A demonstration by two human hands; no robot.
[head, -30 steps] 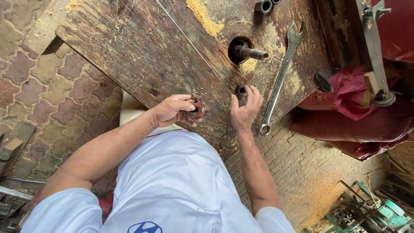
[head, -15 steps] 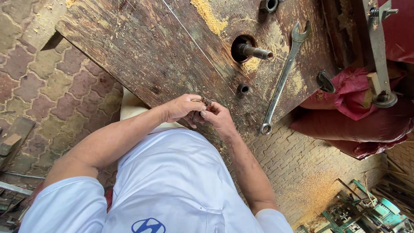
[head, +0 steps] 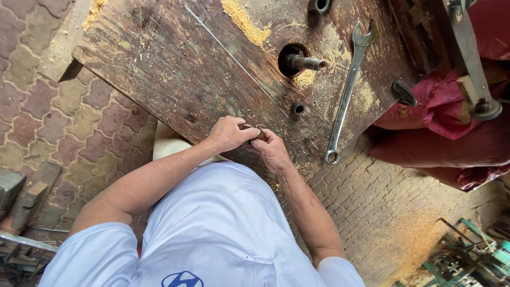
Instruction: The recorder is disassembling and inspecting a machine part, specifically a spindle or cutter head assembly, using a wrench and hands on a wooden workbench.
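Note:
My left hand (head: 229, 134) and my right hand (head: 272, 150) meet at the near edge of a worn wooden bench top (head: 175, 69). Both pinch a small dark metal part (head: 255, 129), mostly hidden by my fingers. Beyond my hands a small dark ring (head: 297, 109) lies on the wood. Farther back a steel shaft (head: 305, 62) pokes out of a round hole. A long combination wrench (head: 348, 90) lies to the right of my right hand.
Sawdust piles (head: 244, 21) lie on the bench. Red sacks (head: 451, 122) sit at the right with a metal clamp (head: 475, 58) above them. Paving bricks (head: 48, 117) cover the ground. Green metal machinery (head: 467, 255) stands at the bottom right, metal scrap (head: 21, 212) at the left.
A second ago my right hand was reaching up at the small ring on the wood. It came back down to join my left hand on the small part.

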